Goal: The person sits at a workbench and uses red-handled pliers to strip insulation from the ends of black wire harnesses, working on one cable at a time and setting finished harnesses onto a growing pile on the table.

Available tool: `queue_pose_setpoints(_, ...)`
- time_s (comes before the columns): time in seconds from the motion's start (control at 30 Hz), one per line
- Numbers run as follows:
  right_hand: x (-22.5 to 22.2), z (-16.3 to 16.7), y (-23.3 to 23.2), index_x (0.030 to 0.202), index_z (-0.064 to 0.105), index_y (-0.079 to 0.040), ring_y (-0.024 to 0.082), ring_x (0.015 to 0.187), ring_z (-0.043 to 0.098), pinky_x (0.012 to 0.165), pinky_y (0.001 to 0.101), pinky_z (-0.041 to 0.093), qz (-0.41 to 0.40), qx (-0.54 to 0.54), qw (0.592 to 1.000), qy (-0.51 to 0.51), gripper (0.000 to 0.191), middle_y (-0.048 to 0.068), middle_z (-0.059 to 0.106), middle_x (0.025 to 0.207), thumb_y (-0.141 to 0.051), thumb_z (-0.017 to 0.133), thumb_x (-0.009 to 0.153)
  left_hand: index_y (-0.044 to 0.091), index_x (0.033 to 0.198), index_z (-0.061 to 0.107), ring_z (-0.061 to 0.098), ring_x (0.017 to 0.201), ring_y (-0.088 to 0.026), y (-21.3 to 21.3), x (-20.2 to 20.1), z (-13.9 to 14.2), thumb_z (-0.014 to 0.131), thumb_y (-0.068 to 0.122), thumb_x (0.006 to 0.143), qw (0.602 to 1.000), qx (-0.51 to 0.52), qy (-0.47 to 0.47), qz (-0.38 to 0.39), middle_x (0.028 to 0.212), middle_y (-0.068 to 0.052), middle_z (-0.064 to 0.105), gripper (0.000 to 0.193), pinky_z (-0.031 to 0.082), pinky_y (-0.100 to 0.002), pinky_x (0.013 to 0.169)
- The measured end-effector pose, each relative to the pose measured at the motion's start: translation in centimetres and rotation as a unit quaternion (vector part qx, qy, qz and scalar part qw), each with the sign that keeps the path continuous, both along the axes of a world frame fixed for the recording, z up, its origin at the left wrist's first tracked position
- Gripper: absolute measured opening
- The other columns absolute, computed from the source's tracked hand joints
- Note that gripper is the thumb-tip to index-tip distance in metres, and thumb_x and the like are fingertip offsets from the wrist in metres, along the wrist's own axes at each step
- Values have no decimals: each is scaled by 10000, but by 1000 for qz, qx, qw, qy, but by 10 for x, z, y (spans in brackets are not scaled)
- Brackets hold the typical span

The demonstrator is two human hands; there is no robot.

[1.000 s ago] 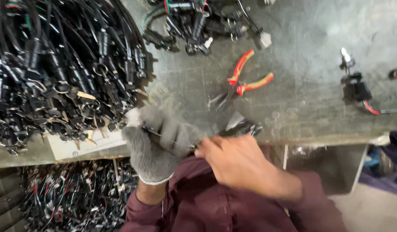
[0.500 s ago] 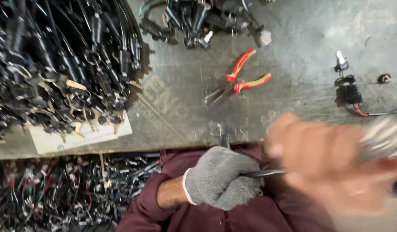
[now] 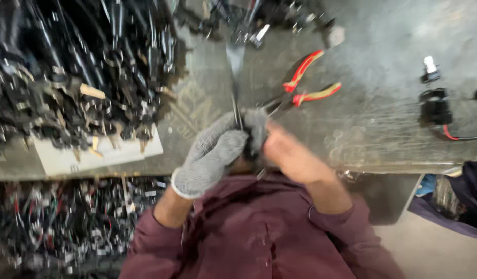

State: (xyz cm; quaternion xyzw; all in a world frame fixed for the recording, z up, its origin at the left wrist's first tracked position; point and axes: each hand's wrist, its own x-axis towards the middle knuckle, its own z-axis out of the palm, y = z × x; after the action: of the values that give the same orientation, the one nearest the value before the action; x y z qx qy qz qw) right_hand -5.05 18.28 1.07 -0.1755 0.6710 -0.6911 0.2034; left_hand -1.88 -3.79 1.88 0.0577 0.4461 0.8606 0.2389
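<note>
Grey and scuffed, the metal workbench (image 3: 383, 129) was heaped at far left with black cable harnesses (image 3: 68, 77); red-handled pliers (image 3: 305, 90) lay just beyond the hands. The gloved left hand (image 3: 212, 155) was closed around a thin dark wire (image 3: 235, 98) that ran up and away from it. The bare right hand (image 3: 293, 157) was curled against the glove (its grip was too blurred to be judged). A slip could be feared: the unprotected fingers might be nicked, or the wire snagged in the pile.
</note>
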Motion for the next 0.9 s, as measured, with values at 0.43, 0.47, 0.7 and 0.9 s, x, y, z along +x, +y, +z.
queue_pose_setpoints(0.43, 30, -35, 12, 1296, 496, -6, 254, 1054, 547, 1005, 333, 456, -52, 83, 989, 115, 385, 123, 581, 1182, -268, 618, 1042, 37, 1231, 612, 622, 1055, -148, 19, 16, 0, 828, 71, 934, 921, -260, 186, 222, 1169, -71, 628, 369, 538, -278, 890)
queue_pose_setpoints(0.47, 29, -33, 10, 1288, 503, -16, 263, 1049, 553, 1013, 346, 441, -47, 103, 981, 160, 348, 124, 594, 1173, -213, 619, 1026, 44, 1234, 588, 632, 1002, -133, 19, 15, 5, 848, 90, 906, 920, -268, 167, 232, 1108, -56, 642, 421, 540, -277, 860)
queue_pose_setpoints(0.7, 39, -28, 7, 1286, 577, -44, 282, 900, 595, 820, 310, 494, -59, 160, 970, 170, 472, 134, 571, 1007, 93, 524, 838, 89, 1227, 600, 688, 806, -181, 12, -1, 18, 859, 183, 855, 843, -412, 320, 132, 933, -24, 699, 463, 526, -297, 719)
queue_pose_setpoints(0.9, 49, -35, 2, 1314, 550, -11, 101, 725, 492, 665, 255, 431, -120, 91, 988, 12, 325, 12, 558, 860, -144, 510, 1021, -33, 1305, 539, 686, 944, -283, 16, 15, -5, 706, 194, 958, 869, -385, 273, 150, 1070, -94, 712, 447, 543, -389, 824)
